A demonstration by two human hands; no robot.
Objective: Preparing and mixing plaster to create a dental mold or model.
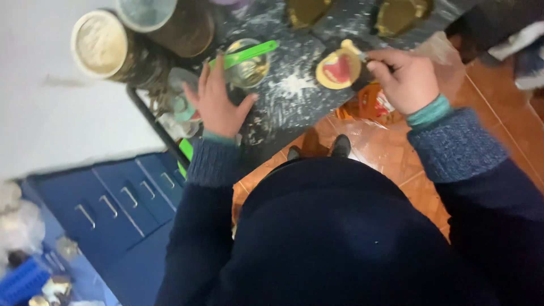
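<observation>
I see the right hand (409, 79) fisted on a tool over the lid (338, 70), left hand (218, 102) splayed empty by the jar (248, 62) — one nudge could tip it.

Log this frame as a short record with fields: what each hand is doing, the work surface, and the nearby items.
view: head camera looking down at a dark, flour-dusted counter
left hand: open, fingers spread, resting flat on the counter beside a small glass bowl
green utensil: lying across the bowl
right hand: closed on a small tool, partly hidden, working on a round yellow piece with red middle
nearby: two large round tins at upper left
below: orange tiled floor, blue drawers
</observation>
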